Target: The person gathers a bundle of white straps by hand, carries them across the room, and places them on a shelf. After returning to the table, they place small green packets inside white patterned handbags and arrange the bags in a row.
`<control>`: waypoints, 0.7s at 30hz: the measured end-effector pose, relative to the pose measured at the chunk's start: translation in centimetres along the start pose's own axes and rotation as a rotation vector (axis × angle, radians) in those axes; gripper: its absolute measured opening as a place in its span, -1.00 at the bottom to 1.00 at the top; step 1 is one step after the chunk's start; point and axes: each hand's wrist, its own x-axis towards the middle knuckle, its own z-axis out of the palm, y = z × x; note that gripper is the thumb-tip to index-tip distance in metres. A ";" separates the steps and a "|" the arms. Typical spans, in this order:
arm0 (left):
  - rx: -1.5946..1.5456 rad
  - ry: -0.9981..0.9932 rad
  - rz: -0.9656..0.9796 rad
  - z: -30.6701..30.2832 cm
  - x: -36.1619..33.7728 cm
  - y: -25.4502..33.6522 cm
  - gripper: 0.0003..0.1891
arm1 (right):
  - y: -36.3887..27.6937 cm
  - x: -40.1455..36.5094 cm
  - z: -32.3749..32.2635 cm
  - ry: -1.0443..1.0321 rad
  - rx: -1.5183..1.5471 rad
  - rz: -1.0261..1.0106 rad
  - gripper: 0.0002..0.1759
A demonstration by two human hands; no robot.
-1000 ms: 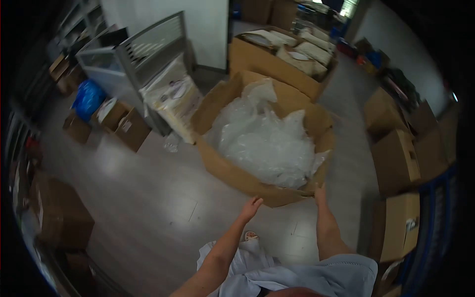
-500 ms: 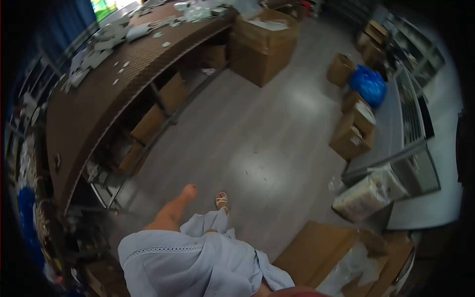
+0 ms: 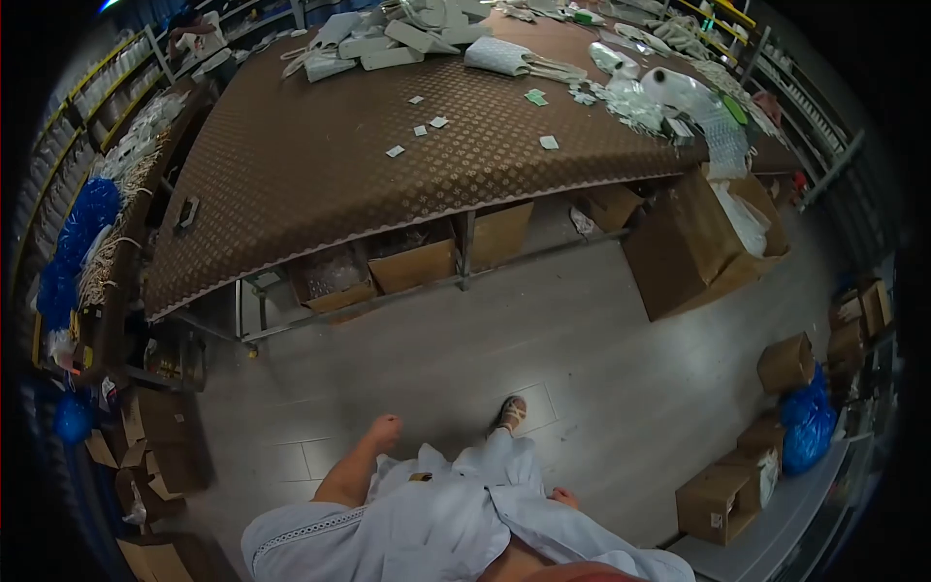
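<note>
**Hands off the carton, body turning to the worktable**

I am turning right round. 1 s ago both my hands were reaching at the rim of a plastic-filled carton, and that carton is now lying out of view behind me. My left hand is hanging low at 11 o'clock from my body, fingers curled together into a loose fist and pinching nothing. My right hand is showing only as a sliver at 4 o'clock, touching the edge of my dress, and I cannot tell whether it is spread or closed. So I am bringing nothing away from the carton that I can see. The thing nearest both hands is the pale blue dress, sitting at 6 o'clock in the view, just beside the left hand. My sandalled foot is pointing out at 12 o'clock.

The grey floor is running bare between me and a long worktable with a brown patterned top, which is filling the view from 10 to 1 o'clock. Small paper tags are lying scattered over its middle. White pouches are piling along its far edge at 12 o'clock, and a bubble-wrap roll is lying near its right end. Cardboard boxes are sitting underneath. A tall open box with clear plastic spilling from it is standing just beside the table's right end at 2 o'clock. At 3 to 4 o'clock, 2 small cartons and a blue bag are crowding together. Shelving is lining the room at 9 o'clock.
</note>
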 end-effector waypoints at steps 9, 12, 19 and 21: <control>0.159 0.538 0.456 4.5 0.9 17.6 -0.59 | -30.6 18.6 -0.2 0.007 -0.628 -0.604 -0.66; 0.250 0.879 0.744 4.2 0.1 25.8 -0.47 | -48.6 16.2 5.4 0.177 -0.523 -1.043 -0.58; 0.419 0.978 0.812 -4.2 7.1 46.9 -0.36 | -75.6 17.8 13.9 0.521 -0.528 -1.180 -0.47; 0.519 0.934 0.718 -6.5 9.7 54.9 -0.34 | -79.7 20.5 15.5 0.611 -0.597 -1.052 -0.42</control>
